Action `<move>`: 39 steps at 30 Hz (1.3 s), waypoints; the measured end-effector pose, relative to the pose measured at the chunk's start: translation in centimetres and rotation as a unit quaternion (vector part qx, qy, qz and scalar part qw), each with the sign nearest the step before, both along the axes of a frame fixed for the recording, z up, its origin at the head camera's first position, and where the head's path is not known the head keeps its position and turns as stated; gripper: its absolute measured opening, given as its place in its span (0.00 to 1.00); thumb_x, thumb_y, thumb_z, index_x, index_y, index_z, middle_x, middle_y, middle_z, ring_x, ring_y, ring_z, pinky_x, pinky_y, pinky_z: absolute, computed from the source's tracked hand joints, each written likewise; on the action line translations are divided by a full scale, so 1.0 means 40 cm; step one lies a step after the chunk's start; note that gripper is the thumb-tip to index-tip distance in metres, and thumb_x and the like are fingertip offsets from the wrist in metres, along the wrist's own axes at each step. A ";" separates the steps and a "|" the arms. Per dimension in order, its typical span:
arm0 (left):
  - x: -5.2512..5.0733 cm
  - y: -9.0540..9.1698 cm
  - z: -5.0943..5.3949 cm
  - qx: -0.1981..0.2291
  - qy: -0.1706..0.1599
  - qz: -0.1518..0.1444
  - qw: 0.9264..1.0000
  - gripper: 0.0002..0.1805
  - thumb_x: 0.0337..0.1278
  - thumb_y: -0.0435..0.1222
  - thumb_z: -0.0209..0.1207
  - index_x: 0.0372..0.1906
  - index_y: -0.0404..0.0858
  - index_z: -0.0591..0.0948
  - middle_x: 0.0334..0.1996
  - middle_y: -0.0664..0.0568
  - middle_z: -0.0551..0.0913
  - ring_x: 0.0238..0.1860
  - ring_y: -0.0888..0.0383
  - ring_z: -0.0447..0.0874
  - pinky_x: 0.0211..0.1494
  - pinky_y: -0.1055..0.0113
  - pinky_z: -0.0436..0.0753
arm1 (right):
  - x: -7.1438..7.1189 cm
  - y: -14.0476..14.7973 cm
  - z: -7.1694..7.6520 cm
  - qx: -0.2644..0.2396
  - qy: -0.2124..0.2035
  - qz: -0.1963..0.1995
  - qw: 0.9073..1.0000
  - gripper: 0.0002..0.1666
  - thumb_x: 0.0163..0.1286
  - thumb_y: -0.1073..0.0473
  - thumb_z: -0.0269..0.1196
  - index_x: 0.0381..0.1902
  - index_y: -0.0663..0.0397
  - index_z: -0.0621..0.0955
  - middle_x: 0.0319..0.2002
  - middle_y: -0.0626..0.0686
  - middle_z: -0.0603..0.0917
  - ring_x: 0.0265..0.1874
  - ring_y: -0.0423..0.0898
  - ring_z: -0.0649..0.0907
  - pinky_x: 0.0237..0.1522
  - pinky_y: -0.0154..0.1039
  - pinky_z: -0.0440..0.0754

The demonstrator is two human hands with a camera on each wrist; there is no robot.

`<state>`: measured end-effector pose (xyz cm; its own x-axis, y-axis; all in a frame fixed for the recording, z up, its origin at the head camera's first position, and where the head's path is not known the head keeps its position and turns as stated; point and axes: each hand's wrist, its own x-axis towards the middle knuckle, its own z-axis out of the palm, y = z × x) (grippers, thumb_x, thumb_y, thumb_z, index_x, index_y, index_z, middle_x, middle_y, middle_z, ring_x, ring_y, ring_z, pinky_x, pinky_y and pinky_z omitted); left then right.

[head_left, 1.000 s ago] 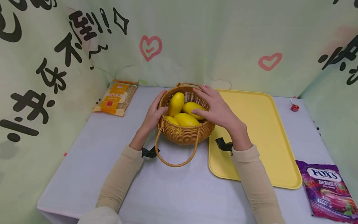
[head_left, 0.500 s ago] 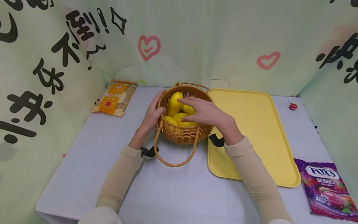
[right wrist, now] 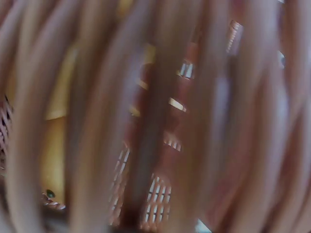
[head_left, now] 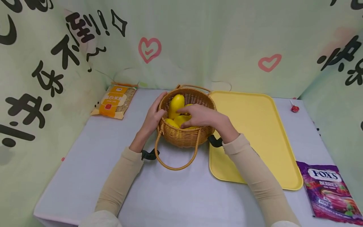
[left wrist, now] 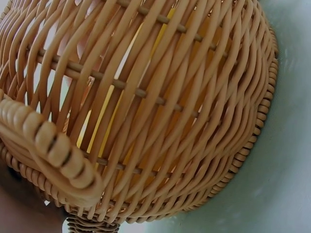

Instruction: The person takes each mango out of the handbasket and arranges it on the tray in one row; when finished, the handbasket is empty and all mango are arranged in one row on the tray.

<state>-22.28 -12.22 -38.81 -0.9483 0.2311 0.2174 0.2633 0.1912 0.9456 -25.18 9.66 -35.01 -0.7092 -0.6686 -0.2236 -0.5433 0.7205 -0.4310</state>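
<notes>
Wicker basket (head_left: 182,138): head view shows fruit (head_left: 176,104); left-wrist, mostly weave (left wrist: 218,111).

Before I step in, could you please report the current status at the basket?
Left hand holding basket. Right hand inside, at yellow fruits, grip unclear. Both handles folded outward, not in the way.

A wicker basket (right wrist: 99,116) up close, its thick curved strands (right wrist: 24,136) blurred and running from twelve to six o'clock, yellow fruit (right wrist: 54,160) behind the gaps toward nine, a dark green spot (right wrist: 50,193) at eight, light-pierced inner weave (right wrist: 156,206) near six.
</notes>
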 end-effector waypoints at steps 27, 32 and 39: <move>-0.002 -0.009 -0.017 0.013 0.003 0.004 1.000 0.41 0.56 0.28 0.43 0.79 0.40 0.54 0.79 0.47 0.54 0.79 0.49 0.53 0.79 0.48 0.57 | -0.038 -0.032 -0.021 0.110 -0.082 0.039 0.990 0.39 0.65 0.58 0.61 0.75 0.42 0.67 0.63 0.52 0.78 0.54 0.48 0.74 0.64 0.45 0.70; -0.036 -0.013 -0.063 0.012 0.008 0.006 1.000 0.41 0.58 0.29 0.43 0.79 0.46 0.55 0.79 0.52 0.54 0.79 0.52 0.52 0.79 0.49 0.57 | -0.036 -0.033 -0.024 0.138 -0.101 0.026 0.985 0.42 0.66 0.57 0.59 0.77 0.40 0.62 0.67 0.54 0.75 0.56 0.49 0.73 0.65 0.46 0.67; -0.049 -0.006 -0.087 0.013 0.027 0.007 1.000 0.40 0.57 0.33 0.42 0.78 0.55 0.57 0.78 0.58 0.56 0.78 0.55 0.54 0.79 0.49 0.58 | -0.029 -0.022 -0.019 0.159 -0.131 0.009 0.979 0.43 0.69 0.58 0.57 0.79 0.38 0.56 0.69 0.55 0.73 0.60 0.50 0.71 0.69 0.49 0.64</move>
<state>-24.23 -12.46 -42.30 -0.9381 0.2117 0.2741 0.3115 0.1699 0.9349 -26.35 8.76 -35.79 -0.5882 -0.5481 -0.5947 -0.4591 0.8317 -0.3124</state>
